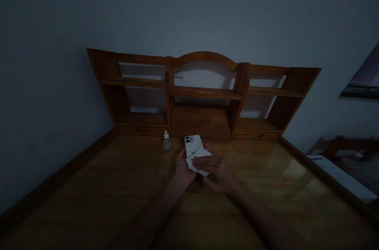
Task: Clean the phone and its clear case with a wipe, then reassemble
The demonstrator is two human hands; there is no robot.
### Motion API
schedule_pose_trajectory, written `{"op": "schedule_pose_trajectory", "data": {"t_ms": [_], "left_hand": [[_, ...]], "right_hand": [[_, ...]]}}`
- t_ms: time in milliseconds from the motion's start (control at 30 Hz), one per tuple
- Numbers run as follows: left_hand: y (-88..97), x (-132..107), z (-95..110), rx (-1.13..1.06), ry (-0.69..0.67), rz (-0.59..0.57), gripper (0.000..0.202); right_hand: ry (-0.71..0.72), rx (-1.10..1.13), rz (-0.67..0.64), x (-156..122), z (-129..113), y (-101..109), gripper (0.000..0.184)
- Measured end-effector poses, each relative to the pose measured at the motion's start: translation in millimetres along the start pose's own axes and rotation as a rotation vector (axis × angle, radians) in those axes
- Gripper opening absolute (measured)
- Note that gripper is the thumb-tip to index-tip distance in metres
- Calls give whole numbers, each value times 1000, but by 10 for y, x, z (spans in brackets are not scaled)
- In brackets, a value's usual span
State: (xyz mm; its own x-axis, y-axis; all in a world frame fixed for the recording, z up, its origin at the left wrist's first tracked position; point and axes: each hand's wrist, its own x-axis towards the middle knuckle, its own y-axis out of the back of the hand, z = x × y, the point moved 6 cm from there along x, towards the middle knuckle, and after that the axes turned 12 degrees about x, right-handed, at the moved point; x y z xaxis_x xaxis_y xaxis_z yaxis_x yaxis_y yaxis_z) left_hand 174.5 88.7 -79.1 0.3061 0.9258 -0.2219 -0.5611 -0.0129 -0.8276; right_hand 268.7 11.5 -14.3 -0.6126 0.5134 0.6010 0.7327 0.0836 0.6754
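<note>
A white smartphone [193,145] lies back side up in my left hand [183,168], its camera lenses at the top left corner. My left fingers wrap round the phone's edges from below. My right hand [215,169] presses a white cloth or tissue [202,164] flat against the phone's lower back with its fingertips. The cloth hides the lower part of the phone. Left of the phone, a small clear dropper bottle [167,142] with a white cap stands upright on the wooden desk [118,187], apart from both hands.
A wooden shelf unit [204,92] with several compartments runs along the back of the desk against the wall. A wall socket [178,72] shows through its opening. Raised wooden edges border the desk at both sides. Beyond the right edge is a white surface [340,177].
</note>
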Motion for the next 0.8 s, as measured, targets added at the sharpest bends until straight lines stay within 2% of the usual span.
{"op": "schedule_pose_trajectory", "data": {"t_ms": [33, 100, 167, 233, 333, 433, 533, 633, 667, 800], "left_hand": [[-27, -9, 6, 15, -2, -31, 38], [-84, -33, 3, 26, 22, -97, 38], [-91, -46, -9, 29, 60, -94, 34], [-71, -46, -14, 38, 78, -70, 31], [-127, -50, -18, 52, 75, -197, 40], [-189, -79, -13, 66, 62, -320, 48], [-200, -118, -16, 79, 76, -305, 43], [-164, -150, -40, 107, 102, -166, 25], [-158, -159, -42, 137, 83, -128, 26], [-199, -171, -94, 305, -6, -121, 57]], "right_hand": [[-61, 66, 70, -12, 42, 22, 44], [-264, 200, 292, -72, 209, 114, 27], [-486, 318, 611, -202, 425, 258, 30], [-618, 383, 942, -353, 587, 417, 36], [-637, 391, 1128, -406, 691, 596, 44], [-614, 434, 1249, -420, 694, 697, 47], [-575, 440, 1177, -347, 617, 667, 48], [-484, 371, 974, -222, 472, 565, 49], [-449, 329, 895, -182, 417, 527, 48], [-370, 226, 587, -77, 291, 364, 44]]}}
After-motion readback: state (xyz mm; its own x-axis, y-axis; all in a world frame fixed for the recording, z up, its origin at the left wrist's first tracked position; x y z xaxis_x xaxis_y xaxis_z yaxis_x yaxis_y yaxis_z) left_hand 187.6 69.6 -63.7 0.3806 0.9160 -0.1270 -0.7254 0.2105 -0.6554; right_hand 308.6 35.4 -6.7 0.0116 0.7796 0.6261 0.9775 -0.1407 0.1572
